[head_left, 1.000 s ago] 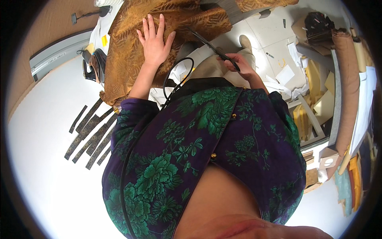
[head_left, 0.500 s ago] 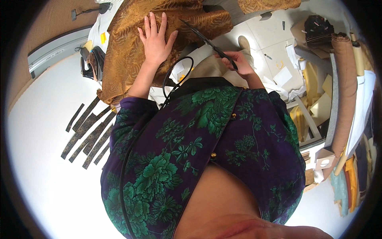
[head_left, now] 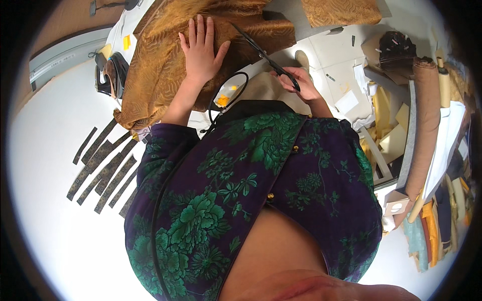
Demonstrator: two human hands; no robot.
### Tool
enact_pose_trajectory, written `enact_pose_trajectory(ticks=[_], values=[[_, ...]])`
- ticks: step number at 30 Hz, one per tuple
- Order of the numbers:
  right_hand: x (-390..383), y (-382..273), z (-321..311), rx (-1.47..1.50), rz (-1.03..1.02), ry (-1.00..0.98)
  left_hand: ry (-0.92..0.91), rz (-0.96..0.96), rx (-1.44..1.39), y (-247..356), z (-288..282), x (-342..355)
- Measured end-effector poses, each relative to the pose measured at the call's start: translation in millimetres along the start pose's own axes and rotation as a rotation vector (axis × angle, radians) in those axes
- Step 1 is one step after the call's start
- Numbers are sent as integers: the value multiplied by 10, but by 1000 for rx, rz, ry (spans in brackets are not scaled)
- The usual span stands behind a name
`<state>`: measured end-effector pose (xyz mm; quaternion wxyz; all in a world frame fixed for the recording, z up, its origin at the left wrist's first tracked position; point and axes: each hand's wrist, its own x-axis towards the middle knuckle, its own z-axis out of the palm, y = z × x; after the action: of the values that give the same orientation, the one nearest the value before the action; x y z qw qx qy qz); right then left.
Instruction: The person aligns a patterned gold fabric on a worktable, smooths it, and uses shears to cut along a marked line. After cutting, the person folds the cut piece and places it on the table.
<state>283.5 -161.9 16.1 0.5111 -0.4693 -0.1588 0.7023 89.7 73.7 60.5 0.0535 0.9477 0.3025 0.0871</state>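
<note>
Brown patterned fabric [head_left: 160, 65] drapes across the white table [head_left: 45, 150] in front of me and hangs past its right edge. Flat on this cloth lies my left hand [head_left: 202, 57], fingers stretched and thumb out to the right. My right hand [head_left: 297, 83] grips the handles of long black scissors [head_left: 266, 56]. Their blades point up and left, with the tip over the fabric, a little right of my left hand. Whether the blades touch the cloth I cannot tell. A black cord loop [head_left: 244, 83] curves between my forearms.
Several dark patterned strips [head_left: 103, 168] lie on the table at left. Another brown fabric piece [head_left: 341, 11] is at the far right. Fabric rolls [head_left: 426, 125] and yellowish scraps [head_left: 381, 108] crowd the right side. A dark glossy object [head_left: 118, 70] stands left of the cloth.
The view has shifted slightly, so more of the second brown piece shows. My left hand stays flat on the fabric and my right hand still holds the scissors.
</note>
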Motion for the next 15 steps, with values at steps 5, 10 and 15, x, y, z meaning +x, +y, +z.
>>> enact_pose_trajectory(ticks=[5, 10, 15], values=[[46, -71, 1, 50, 4, -13, -1, -11, 15, 63, -64, 13], [-8, -100, 11, 58, 27, 0, -8, -17, 22, 71, -86, 26], [-76, -178, 93, 94, 67, 20, -24, -27, 20, 65, -110, 33]])
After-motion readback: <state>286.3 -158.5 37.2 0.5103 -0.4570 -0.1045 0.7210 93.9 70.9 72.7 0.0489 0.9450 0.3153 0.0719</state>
